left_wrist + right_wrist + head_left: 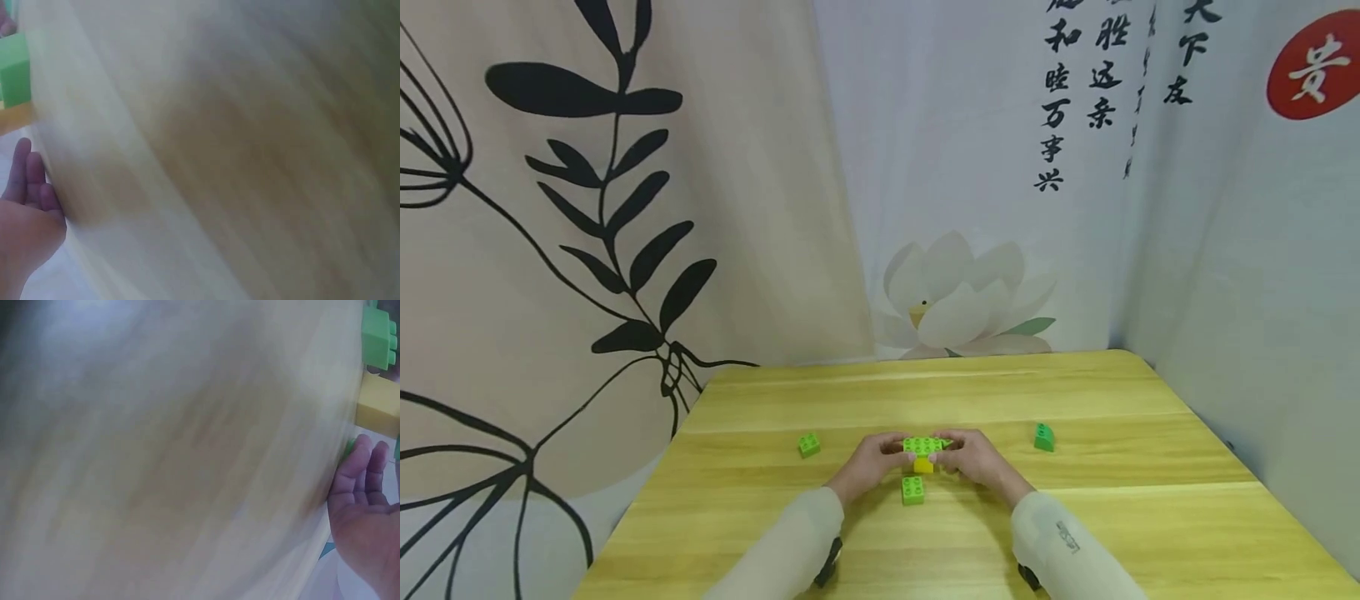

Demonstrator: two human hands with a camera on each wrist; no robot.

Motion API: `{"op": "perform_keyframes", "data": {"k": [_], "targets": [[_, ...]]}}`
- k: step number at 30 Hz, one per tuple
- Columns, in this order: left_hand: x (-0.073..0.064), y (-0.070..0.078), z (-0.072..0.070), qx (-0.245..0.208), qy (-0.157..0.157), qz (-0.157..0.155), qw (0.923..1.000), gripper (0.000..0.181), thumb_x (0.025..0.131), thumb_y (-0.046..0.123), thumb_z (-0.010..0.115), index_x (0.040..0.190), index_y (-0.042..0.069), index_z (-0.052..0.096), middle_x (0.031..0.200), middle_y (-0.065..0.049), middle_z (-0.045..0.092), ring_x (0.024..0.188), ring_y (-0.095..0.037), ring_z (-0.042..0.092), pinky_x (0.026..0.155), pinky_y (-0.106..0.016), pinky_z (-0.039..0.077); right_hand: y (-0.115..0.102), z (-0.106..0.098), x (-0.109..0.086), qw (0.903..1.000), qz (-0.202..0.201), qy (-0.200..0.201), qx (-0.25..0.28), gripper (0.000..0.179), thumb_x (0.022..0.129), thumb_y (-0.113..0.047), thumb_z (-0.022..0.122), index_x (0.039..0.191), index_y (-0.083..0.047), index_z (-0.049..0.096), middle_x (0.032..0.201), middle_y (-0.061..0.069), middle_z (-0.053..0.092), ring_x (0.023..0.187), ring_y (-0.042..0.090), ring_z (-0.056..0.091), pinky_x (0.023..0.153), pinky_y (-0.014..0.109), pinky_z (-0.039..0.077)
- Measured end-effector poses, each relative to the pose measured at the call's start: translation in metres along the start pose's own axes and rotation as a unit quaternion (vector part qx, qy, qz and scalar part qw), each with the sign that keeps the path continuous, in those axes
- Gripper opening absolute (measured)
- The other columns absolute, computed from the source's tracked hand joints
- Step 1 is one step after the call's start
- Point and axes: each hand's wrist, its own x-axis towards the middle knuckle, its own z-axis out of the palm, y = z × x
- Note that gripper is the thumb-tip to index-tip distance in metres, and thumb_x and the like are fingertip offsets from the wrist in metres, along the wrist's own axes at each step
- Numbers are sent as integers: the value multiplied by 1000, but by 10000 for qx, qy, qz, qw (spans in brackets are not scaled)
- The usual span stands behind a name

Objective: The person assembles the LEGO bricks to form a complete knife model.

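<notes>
In the head view, a light green toy brick with several studs sits over a yellow brick, between the two hands. My left hand grips the green brick's left end, thumb at its near side and fingers behind. At the other end, my right hand holds it the same way, with a bit of green showing beside its fingers. A smaller green brick stands on the table just in front of the stack. The wrist views catch the yellow brick beyond the right fingers.
A light green brick lies to the left on the wooden table. Over to the right is a darker green brick with a sloping side. Printed curtains hang behind the table's far edge and along its right side.
</notes>
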Motion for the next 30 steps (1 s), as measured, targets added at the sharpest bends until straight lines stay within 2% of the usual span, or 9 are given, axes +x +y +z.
{"op": "perform_keyframes", "data": {"k": [5,9,18,24,30], "targets": [[1,2,2,-155,-65,13,9999,39,94,23,70,129,8,61,110,-7,65,100,-21,59,88,-42,50,-2,0,0,9999,67,-49,-85,49,91,-24,75,134,-8,61,95,6,67,77,21,60,60,32,47],[2,3,1,-188,20,5,9998,32,93,21,71,122,9,63,105,-5,65,95,-18,59,83,-38,50,-4,-1,0,9999,107,-72,-65,49,91,-23,74,136,-7,60,95,7,67,76,21,60,60,32,47],[4,4,-5,-116,-84,29,9999,31,93,23,72,120,11,65,102,-5,64,94,-19,59,84,-41,50,-6,0,3,9996,256,-11,-87,48,91,-23,74,136,-10,61,93,5,68,73,19,60,57,30,46],[3,5,-3,-123,10,148,9998,30,93,20,71,121,9,65,101,-7,65,92,-19,59,85,-43,50,-6,1,4,9997,218,19,-75,48,92,-21,73,137,-8,60,90,7,67,69,18,58,56,29,44],[6,1,-1,62,55,57,9999,33,93,24,72,122,11,65,100,-5,65,90,-19,59,80,-38,49,-6,2,3,9995,298,23,-38,49,92,-21,73,137,-9,60,88,7,68,68,18,57,56,28,44]]}}
